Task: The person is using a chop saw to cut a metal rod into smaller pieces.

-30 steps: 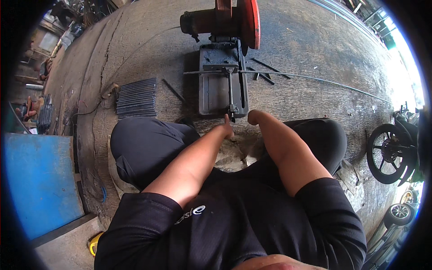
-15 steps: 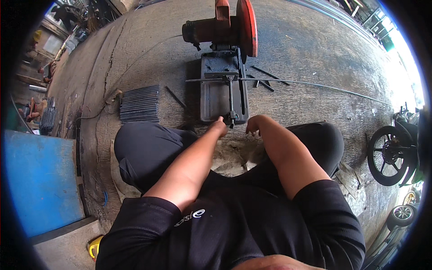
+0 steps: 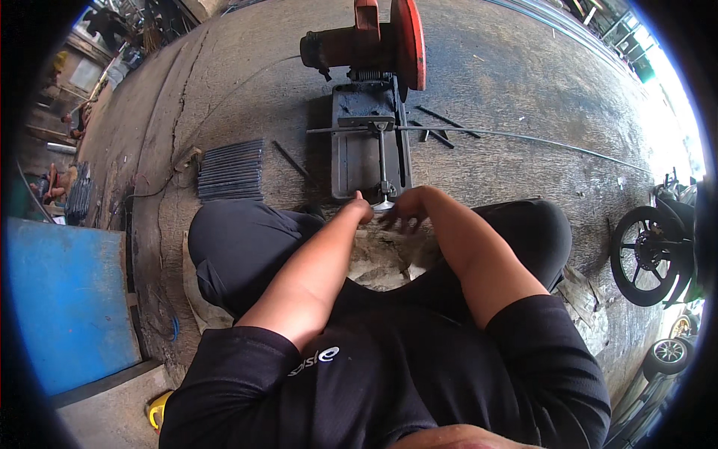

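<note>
A red chop saw (image 3: 351, 46) with a round guard (image 3: 407, 45) stands on a dark metal base (image 3: 351, 168) before me. A long thin metal rod (image 3: 523, 136) lies across the base, in its vise (image 3: 365, 121). The vise's screw (image 3: 383, 157) runs toward me and ends in a shiny handle (image 3: 383, 206). My right hand (image 3: 407, 209) is at the right of this handle, its fingers apart and slightly blurred. Just left of the handle, my left hand (image 3: 362, 206) is by the base's front edge, thumb raised; its other fingers are mostly hidden.
Cut rods (image 3: 230, 170) lie in a neat row on the left, with one loose rod (image 3: 292, 159) beside the base. Several short offcuts (image 3: 447, 124) lie to its right. A blue panel (image 3: 71, 299) is at far left, a motorbike wheel (image 3: 642, 258) at far right.
My right hand has moved left and slightly down toward the vise handle, its fingers now spread. The handle has turned crosswise. My left hand has shifted slightly left.
</note>
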`<state>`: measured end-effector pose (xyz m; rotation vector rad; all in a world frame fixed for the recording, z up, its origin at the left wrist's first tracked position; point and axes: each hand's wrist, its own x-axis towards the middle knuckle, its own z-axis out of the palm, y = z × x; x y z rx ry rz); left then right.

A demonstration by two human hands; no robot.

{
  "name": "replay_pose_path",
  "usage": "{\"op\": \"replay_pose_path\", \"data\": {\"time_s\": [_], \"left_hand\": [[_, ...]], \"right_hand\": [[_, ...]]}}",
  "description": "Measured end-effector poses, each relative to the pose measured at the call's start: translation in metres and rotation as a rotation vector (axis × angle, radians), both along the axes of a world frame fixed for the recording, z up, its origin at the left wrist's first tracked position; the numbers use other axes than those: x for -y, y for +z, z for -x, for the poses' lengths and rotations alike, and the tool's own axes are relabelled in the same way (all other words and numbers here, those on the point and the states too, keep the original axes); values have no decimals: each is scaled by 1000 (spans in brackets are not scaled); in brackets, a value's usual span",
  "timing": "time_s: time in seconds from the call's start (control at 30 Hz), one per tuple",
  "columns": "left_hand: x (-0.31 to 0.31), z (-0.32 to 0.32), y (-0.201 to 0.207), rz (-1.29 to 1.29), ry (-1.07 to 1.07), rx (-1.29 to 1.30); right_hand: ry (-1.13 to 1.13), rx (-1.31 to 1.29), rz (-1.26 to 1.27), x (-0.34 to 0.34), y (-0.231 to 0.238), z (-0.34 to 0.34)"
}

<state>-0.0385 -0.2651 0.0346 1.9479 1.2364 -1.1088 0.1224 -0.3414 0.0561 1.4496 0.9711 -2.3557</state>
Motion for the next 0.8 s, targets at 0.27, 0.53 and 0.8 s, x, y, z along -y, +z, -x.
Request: {"op": "replay_pose_path", "data": {"time_s": [0.27,0.53,0.8], "left_hand": [[1,-3,-60,218,-1415,-221],[-8,-5,-67,108,-709,-159],[-17,5,-105,40,-825,-138]], "right_hand": [[152,422,-168,3,-14,-13],[-575,-685,-129,4,-16,-21],[-47,422,-239,7,-10,-26]]}}
